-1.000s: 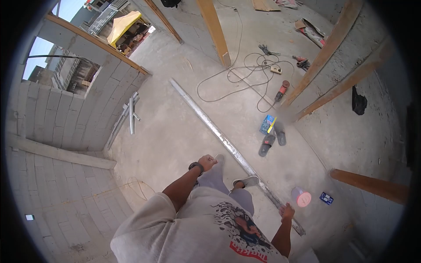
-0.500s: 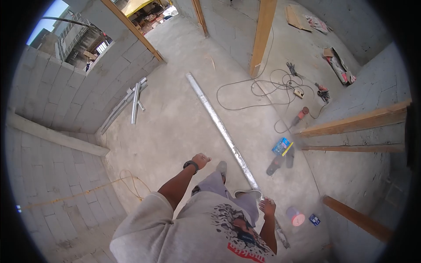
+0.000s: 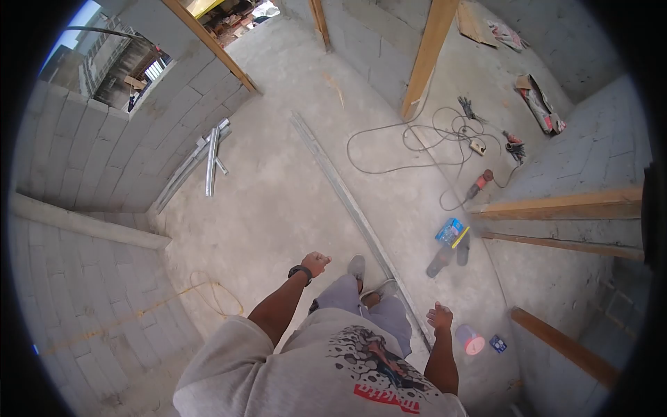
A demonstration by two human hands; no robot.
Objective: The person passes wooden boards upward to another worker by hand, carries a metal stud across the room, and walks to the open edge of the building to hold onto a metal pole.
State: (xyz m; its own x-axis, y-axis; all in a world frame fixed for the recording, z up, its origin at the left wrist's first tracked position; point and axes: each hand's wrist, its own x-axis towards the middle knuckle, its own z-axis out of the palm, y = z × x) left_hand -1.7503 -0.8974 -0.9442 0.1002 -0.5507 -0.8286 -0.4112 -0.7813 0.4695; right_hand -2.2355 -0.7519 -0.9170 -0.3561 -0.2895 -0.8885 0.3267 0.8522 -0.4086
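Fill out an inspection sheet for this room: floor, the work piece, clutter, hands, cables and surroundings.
Surface: concrete floor, dusty-looking; nothing wet seen.
Job's things: long metal bar lying on the floor beside the feet; shorter metal pieces by the block wall.
Clutter: slippers, blue box, pink-lidded tub and blue packet right of the bar.
Hands: left hand over the floor, right hand near the bar; neither clearly holds anything.
Cables: loose loops of cable around a socket block, near a red power tool.
Surroundings: bare block walls, wooden posts; other people, nothing seen.
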